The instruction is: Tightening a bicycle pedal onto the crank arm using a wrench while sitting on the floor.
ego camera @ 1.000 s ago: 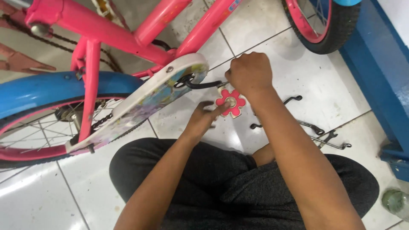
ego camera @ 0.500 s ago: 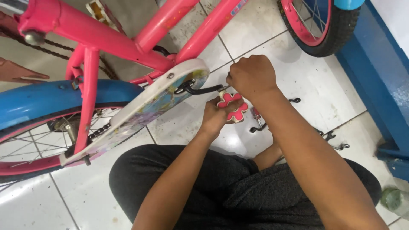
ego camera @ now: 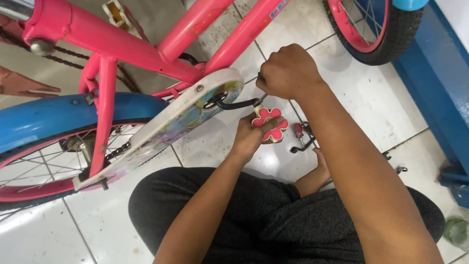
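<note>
My left hand [ego camera: 250,138] grips a pink flower-shaped pedal [ego camera: 269,124] at the end of the black crank arm [ego camera: 234,103] of a small pink bicycle [ego camera: 146,46]. Just above the pedal, my right hand [ego camera: 288,72] is closed in a fist around a slim tool whose tip meets the crank end; most of the tool is hidden in the fist. The crank comes out from under a white chain guard [ego camera: 171,127] with a colourful print.
The blue rear mudguard [ego camera: 58,117] and spoked rear wheel [ego camera: 44,171] are at the left, the front tyre [ego camera: 376,34] at the top right. Small metal tools [ego camera: 300,139] lie on the white tiled floor. A blue frame [ego camera: 439,98] stands at the right. My legs are folded below.
My left hand has closed on the pink pedal and lifted it toward the crank end. The right hand stays at the crank. The view has shifted slightly.
</note>
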